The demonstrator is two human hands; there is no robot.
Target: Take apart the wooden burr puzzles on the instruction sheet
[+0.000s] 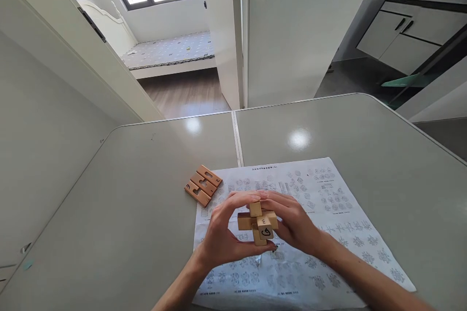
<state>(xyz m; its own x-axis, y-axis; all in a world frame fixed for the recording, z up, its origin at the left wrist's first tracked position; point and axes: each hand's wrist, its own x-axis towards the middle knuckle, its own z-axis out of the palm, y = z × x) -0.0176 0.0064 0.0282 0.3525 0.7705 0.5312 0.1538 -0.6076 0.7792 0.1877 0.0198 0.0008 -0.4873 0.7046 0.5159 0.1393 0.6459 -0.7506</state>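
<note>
Between both hands is a wooden burr puzzle (265, 232), its light blocks crossing one another, with black marks on the block end facing me. My left hand (220, 233) grips it from the left, thumb underneath and fingers over the top. From the right, my right hand (292, 216) closes on it, fingers across the top and far side; part of its grip is hidden behind the blocks. Under the hands lies a large white instruction sheet (350, 233) printed with small puzzle diagrams. Left of its top edge sit several flat brown wooden pieces (203, 185) with cut-out slots, side by side.
The grey glossy table (146, 204) has a seam (237, 138) running away from me and a raised pale rim at its far edge. Beyond it are an open door (222, 34), a bed (171, 48) under a window, and a white cabinet (408, 29) at right.
</note>
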